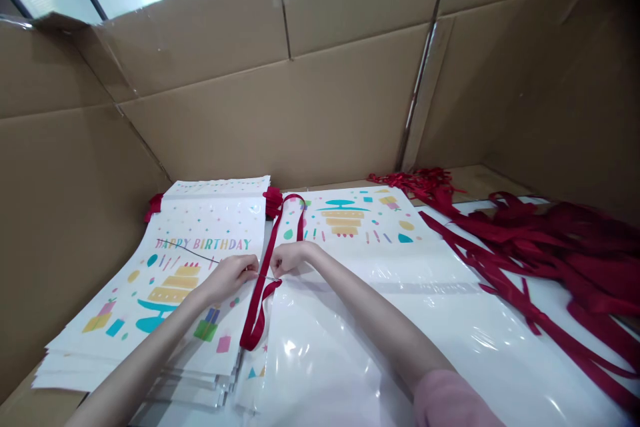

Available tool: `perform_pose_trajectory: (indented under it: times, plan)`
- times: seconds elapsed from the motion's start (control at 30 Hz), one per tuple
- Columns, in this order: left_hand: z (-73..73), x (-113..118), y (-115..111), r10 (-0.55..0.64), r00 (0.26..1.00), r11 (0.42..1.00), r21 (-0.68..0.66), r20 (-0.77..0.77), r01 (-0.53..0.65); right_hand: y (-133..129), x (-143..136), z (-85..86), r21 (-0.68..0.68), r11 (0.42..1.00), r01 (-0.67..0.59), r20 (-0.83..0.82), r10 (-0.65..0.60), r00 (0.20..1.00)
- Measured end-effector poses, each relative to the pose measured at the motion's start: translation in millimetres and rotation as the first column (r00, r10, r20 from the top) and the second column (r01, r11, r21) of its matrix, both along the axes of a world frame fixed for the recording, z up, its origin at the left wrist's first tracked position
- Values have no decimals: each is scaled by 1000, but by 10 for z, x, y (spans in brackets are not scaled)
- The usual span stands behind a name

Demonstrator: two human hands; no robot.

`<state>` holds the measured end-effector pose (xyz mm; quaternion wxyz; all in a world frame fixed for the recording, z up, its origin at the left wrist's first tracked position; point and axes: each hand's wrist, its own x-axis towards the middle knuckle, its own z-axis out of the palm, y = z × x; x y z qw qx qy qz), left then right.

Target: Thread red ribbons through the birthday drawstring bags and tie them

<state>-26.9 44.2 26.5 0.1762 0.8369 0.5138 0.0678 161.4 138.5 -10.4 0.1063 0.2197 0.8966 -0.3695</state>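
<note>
My left hand (235, 277) is closed in a pinch on a thin rod (187, 250), dark at its far end and bright metal at the tip. The tip meets the edge of a glossy white printed bag (340, 320), where a bit of red ribbon (259, 303) shows. Right beside that edge, my right hand (289, 259) is curled shut; what its fingers grip is hidden. The ribbon loops over the bag's far part and hangs down between my hands.
To the left lies a stack of birthday-printed sheets or bags (165, 300) with red ribbon bundles (273, 202) at its sides. A heap of loose red ribbons (560, 247) spreads on the right. Tall cardboard walls (350, 107) enclose the back and sides.
</note>
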Motion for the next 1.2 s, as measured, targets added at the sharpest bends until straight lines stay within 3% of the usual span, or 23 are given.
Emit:
perform_pose_trajectory:
  times: [0.23,0.5,0.77,0.93,1.2]
  plan:
    - [27,9,42,27,997,992,-127,68,-18,-14,-2,46,9,1000,3,-6,-3,1000]
    - [-6,218,22,8,983,969,-245,185,38,-52,11,105,54,999,3,-8,-3,1000]
    - [-30,278,27,19,985,981,-195,172,16,-74,19,144,64,998,5,4,-5,1000]
    - [-78,199,91,64,980,977,-211,189,-23,-55,16,116,53,999,5,7,-5,1000]
    - [-62,227,110,70,955,958,-286,288,16,-55,14,116,75,997,2,-6,-2,1000]
